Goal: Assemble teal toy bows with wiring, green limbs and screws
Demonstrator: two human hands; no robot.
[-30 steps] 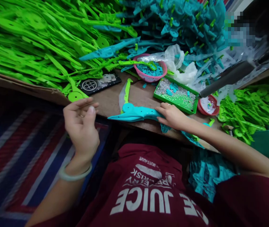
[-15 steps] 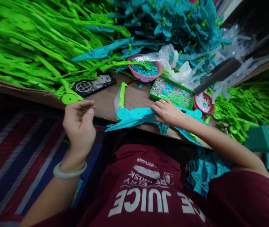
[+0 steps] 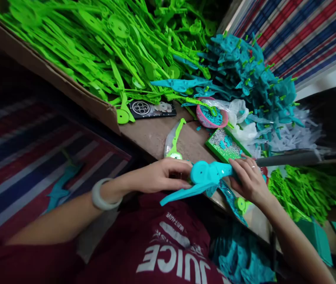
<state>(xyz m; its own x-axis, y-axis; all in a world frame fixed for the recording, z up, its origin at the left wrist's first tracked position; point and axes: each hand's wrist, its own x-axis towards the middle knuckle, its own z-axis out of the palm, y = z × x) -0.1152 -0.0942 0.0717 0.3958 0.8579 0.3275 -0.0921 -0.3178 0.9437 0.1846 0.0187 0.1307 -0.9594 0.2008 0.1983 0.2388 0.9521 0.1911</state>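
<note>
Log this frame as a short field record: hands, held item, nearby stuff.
left hand: left hand touches the round hub end of the teal plastic blade-shaped part
right hand: right hand holds the same part at its other end
part position: over the near edge of the brown wooden table
behind: green tray of small silver pieces, pink basket, pile of bright green plastic strips

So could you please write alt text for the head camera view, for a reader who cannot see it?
Two bare hands, left hand and right hand, hold a teal plastic part at the edge of a wooden table. Behind lie a heap of green plastic parts, a pile of teal parts, a pink basket and a green tray.
</note>
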